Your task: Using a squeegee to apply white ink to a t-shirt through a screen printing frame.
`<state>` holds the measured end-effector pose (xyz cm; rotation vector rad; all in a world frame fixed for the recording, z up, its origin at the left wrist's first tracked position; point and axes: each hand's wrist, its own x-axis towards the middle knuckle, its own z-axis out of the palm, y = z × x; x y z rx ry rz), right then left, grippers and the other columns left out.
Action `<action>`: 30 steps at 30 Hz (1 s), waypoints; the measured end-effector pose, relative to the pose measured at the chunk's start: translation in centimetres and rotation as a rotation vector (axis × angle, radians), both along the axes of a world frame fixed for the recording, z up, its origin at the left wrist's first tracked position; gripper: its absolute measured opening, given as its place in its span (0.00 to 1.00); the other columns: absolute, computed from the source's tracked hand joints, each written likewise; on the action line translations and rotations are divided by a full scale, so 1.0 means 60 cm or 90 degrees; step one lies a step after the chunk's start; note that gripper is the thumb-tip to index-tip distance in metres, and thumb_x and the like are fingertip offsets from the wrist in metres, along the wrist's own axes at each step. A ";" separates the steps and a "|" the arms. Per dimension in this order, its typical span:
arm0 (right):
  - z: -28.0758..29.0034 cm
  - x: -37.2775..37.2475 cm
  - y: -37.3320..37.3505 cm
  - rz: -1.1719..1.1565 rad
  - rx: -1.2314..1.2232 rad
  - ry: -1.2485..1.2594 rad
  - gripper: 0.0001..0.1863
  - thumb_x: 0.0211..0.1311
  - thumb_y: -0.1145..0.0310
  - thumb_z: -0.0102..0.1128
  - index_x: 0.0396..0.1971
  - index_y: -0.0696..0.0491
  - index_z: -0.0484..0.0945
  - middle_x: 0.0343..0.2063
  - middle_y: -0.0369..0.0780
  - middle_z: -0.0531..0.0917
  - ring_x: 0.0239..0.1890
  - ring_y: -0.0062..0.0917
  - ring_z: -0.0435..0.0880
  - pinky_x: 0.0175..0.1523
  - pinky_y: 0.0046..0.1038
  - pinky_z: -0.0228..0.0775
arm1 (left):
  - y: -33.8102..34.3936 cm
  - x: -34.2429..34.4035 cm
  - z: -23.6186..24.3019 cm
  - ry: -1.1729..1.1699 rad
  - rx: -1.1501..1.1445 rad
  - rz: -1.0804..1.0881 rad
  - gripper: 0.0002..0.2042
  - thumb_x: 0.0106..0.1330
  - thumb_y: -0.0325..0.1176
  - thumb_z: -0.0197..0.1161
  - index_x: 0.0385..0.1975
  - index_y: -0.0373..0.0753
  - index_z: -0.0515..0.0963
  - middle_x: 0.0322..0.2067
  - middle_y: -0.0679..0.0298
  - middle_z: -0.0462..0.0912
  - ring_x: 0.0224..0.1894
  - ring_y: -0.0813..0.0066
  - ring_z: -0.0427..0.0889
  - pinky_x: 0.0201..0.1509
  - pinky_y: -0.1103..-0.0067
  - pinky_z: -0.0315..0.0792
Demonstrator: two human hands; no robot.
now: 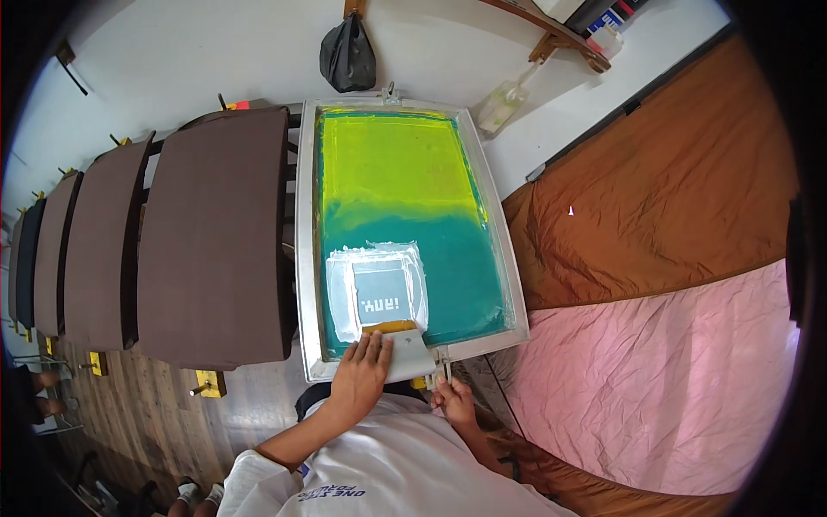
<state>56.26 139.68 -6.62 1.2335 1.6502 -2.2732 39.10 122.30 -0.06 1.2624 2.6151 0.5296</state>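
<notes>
My left hand (362,375) grips a grey squeegee (407,353) with a yellowish blade at the near end of a printing screen. The screen's silver frame (508,293) surrounds mesh coated yellow-green at the far half and teal at the near half (457,284). A white ink patch (340,293) with small pale lettering sits just beyond the blade. My right hand (452,396) has its fingers closed on a metal clamp (442,369) below the frame's front edge.
Brown-covered boards (211,233) line the left. Wall shelf (551,34), hanging black bag (345,56) and clear bottle (501,108) are behind. Orange (646,172) and pink fabric (637,388) fill the right. Other people's legs and feet (194,495) show lower left.
</notes>
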 end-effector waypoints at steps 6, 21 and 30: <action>0.031 -0.014 0.028 0.116 -0.025 -0.021 0.21 0.72 0.54 0.51 0.32 0.59 0.77 0.19 0.35 0.76 0.25 0.19 0.77 0.37 0.23 0.71 | 0.004 -0.009 -0.002 -0.045 0.006 0.042 0.26 0.55 0.21 0.56 0.59 0.34 0.71 0.59 0.47 0.73 0.61 0.52 0.74 0.65 0.63 0.67; 0.247 -0.238 0.074 0.555 0.828 0.313 0.24 0.50 0.61 0.70 0.45 0.56 0.74 0.44 0.44 0.78 0.46 0.38 0.78 0.51 0.40 0.70 | 0.042 -0.053 0.043 -0.204 0.024 0.141 0.25 0.49 0.15 0.57 0.51 0.35 0.77 0.52 0.51 0.79 0.56 0.52 0.78 0.58 0.65 0.73; 0.114 -0.271 0.052 0.716 0.666 0.220 0.11 0.48 0.79 0.56 0.35 0.58 0.80 0.35 0.48 0.81 0.42 0.43 0.81 0.45 0.41 0.76 | 0.047 -0.090 0.063 -0.317 -0.124 0.088 0.22 0.50 0.22 0.60 0.49 0.40 0.80 0.43 0.49 0.83 0.43 0.50 0.83 0.49 0.63 0.77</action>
